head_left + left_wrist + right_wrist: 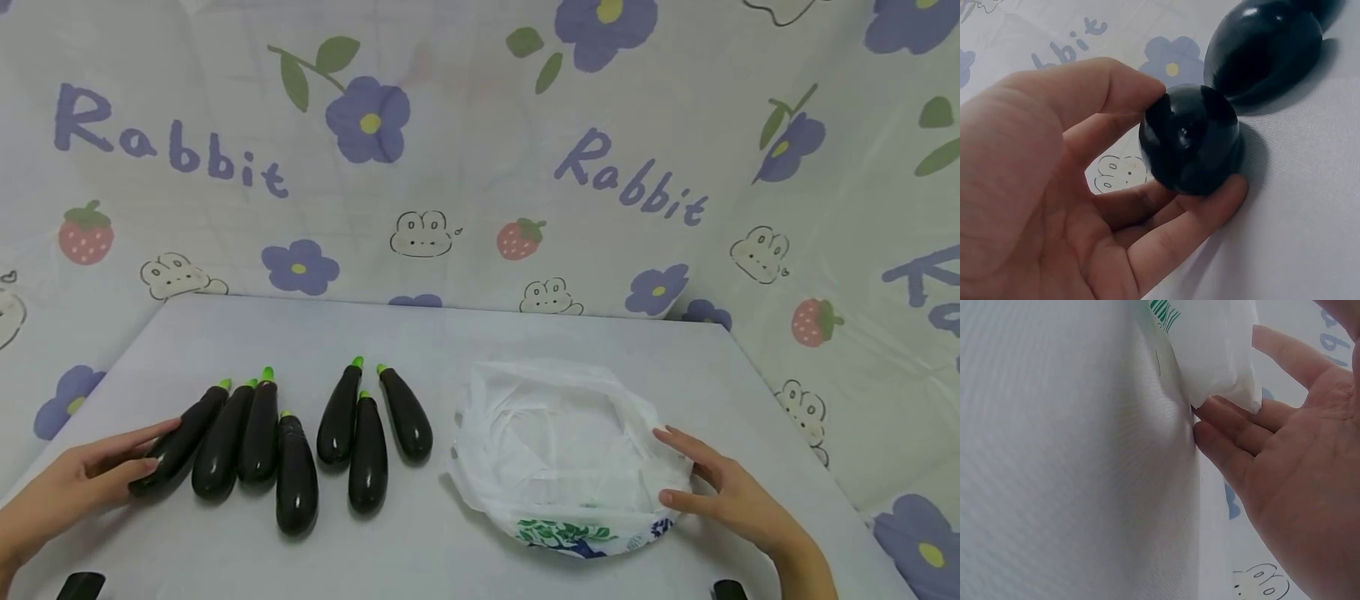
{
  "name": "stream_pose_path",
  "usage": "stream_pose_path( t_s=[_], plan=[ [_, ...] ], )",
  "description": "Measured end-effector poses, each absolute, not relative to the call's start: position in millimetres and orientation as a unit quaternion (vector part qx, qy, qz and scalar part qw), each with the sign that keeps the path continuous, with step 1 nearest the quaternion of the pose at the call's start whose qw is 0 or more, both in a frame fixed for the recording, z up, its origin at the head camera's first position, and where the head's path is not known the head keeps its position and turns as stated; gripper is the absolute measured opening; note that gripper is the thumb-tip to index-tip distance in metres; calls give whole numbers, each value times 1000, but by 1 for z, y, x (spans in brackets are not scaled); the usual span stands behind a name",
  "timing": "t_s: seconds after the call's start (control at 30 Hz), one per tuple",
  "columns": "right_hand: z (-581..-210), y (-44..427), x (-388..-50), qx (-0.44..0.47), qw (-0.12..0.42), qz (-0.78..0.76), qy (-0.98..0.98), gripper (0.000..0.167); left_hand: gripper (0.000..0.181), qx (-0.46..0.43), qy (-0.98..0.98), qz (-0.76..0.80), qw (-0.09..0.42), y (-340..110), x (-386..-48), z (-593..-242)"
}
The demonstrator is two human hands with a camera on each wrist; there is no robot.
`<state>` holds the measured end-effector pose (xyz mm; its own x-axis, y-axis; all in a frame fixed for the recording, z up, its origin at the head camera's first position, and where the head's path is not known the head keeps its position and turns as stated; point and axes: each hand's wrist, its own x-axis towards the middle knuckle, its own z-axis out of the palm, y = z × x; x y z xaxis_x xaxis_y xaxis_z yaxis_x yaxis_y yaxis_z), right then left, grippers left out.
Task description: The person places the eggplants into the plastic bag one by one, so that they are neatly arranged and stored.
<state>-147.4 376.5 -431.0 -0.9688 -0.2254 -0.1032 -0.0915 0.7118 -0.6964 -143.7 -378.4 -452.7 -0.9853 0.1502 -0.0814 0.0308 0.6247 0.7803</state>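
My left hand (86, 479) grips the leftmost dark eggplant (180, 442), its thumb and fingers on either side of the thick end; the left wrist view shows that rounded end (1189, 140) between them. Several more eggplants with green stems lie to its right, the nearest one (221, 450) close beside it. A white plastic bag (570, 442) with a green and blue print rests at the right, its top spread wide. At the bag's right edge is my right hand (731, 492), fingers extended and touching or very near the plastic; the right wrist view shows its fingertips by the bag (1210, 356).
Three eggplants, one of them in front (368, 458), lie between the left group and the bag. Small black objects stand at the near edge, left (81, 586) and right (729, 590). A printed cloth hangs behind the white table (420, 550).
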Motion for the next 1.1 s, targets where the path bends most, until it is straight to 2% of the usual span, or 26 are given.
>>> stream_pose_path(
  t_s=[0.37, 0.6, 0.87, 1.1],
  plan=[
    [-432, 378, -148, -83, 91, -374, 919, 71, 60, 24, 908, 405, 108, -376, -148, -443],
    [-433, 376, -147, -87, 90, -378, 917, 66, 65, -11, 912, 381, 149, -377, -149, -440],
    [-432, 375, -147, -102, 82, -374, 918, 61, 56, -23, 897, 417, 147, -383, -144, -447],
    [-431, 375, -149, -90, 87, -352, 927, 61, 70, -52, 892, 414, 173, -383, -152, -449]
  ],
)
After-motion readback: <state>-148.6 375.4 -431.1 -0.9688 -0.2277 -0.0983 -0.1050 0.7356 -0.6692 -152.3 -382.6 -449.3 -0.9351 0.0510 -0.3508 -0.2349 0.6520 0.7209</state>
